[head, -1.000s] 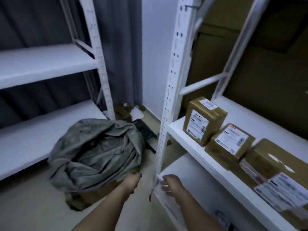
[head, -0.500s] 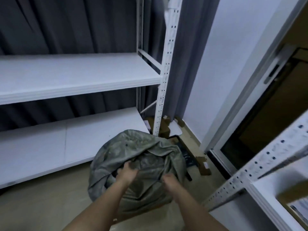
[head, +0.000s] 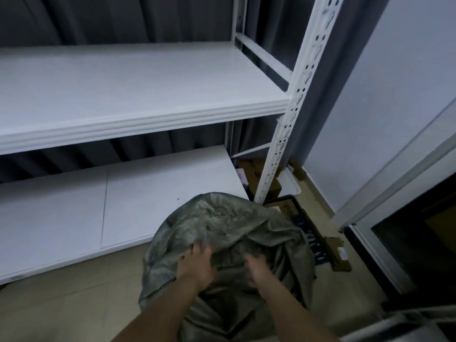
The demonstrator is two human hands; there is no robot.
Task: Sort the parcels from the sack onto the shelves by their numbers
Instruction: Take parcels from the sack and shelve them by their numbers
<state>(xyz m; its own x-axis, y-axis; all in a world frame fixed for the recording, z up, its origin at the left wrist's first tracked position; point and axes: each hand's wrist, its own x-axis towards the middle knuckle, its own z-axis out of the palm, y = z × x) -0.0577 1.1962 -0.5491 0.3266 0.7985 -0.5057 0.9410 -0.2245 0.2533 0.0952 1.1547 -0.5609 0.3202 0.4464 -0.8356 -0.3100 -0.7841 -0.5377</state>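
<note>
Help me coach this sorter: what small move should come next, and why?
Probably spread the sack mouth apart. Both hands, the left hand and right hand, are at its crumpled folds, no parcel shows yet, and the shelves nearby wait.

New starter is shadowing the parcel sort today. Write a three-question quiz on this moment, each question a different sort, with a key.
1. True or false: both hands are on the grey-green sack.
2. Where does the sack stand? A. on the upper shelf B. on the floor in front of the lower shelf C. on a chair
3. Fill in: the white upright post stands to the ____ of the upper shelf.

Key
1. True: the left hand and right hand both grip its gathered fabric at the mouth.
2. B: it stands on the floor by the lower shelf.
3. Right.
</note>
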